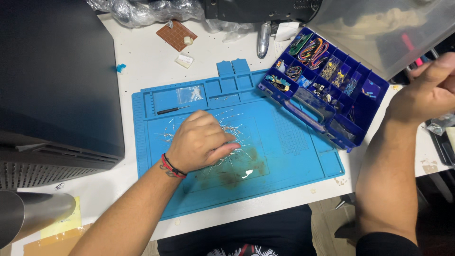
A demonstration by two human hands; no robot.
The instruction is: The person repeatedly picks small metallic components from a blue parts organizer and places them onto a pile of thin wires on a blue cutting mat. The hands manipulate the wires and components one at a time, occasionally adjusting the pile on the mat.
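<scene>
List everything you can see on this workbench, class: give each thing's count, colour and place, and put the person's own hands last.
Silicone work mat: one, blue, centre of white table.
Wire-leaded components: a loose pile, silvery, on the mat under the left hand.
Screwdriver: one, black handle, mat's upper tray.
Small clear bag: one, mat's upper tray.
Organiser box: one, dark blue, open, mat's right corner.
Perfboard: one, brown, table top.
Left hand: on the pile.
Right hand: raised at the right edge; what it grips is unclear.
</scene>
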